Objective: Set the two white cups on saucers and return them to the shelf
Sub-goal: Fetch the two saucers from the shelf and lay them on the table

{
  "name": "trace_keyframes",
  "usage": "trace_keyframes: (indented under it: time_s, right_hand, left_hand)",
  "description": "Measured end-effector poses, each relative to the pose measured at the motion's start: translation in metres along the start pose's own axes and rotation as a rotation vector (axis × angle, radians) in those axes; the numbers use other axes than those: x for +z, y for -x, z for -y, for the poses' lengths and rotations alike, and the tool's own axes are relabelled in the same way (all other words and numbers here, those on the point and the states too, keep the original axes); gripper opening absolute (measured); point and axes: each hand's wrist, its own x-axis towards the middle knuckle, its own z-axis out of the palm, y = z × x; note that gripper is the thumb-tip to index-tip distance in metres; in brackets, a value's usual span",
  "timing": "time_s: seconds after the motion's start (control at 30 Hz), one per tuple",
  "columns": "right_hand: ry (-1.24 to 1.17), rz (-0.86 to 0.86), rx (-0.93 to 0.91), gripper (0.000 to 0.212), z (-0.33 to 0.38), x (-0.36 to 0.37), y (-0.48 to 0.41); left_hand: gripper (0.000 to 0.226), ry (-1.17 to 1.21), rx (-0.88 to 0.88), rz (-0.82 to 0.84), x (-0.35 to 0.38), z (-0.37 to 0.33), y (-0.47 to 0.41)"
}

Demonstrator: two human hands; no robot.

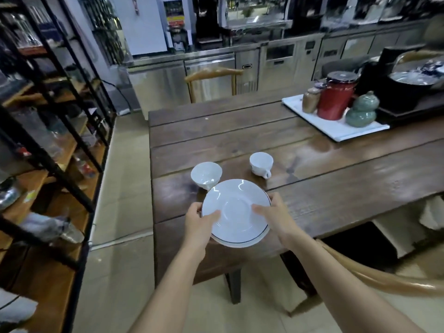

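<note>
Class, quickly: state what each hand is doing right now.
Left hand: closed on the saucers' left rim.
Right hand: closed on their right rim.

No legible text anywhere. Far left of centre, on the tall white machine [144,25] against the back wall, a small red-and-white sticker, too blurred to read. Just right of it, on the narrow dispenser front [173,13], coloured label bands in red and yellow, lettering smeared. On the round dark lid of the red cylindrical canister [336,97], far right, a pale mark, unreadable.
</note>
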Motion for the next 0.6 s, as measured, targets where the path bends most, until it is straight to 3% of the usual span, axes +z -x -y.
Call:
trace_keyframes:
  time_s: [0.27,0.4,0.6]
  right_hand:
    - [0.138,0.003,0.060,0.027,-0.010,-0.017,-0.064]
    - [0.337,0.034,0.104,0.032,-0.019,-0.023,-0.098]
    - [0.555,0.200,0.089,0.031,-0.028,-0.035,-0.140]
  left_hand:
    - [0.015,-0.115,-0.114,0.002,0.034,-0.006,-0.058]
    - [0.014,-0.133,-0.172,-0.045,0.052,0.003,-0.078]
    - [0.016,-0.183,-0.243,-0.139,0.074,0.016,-0.100]
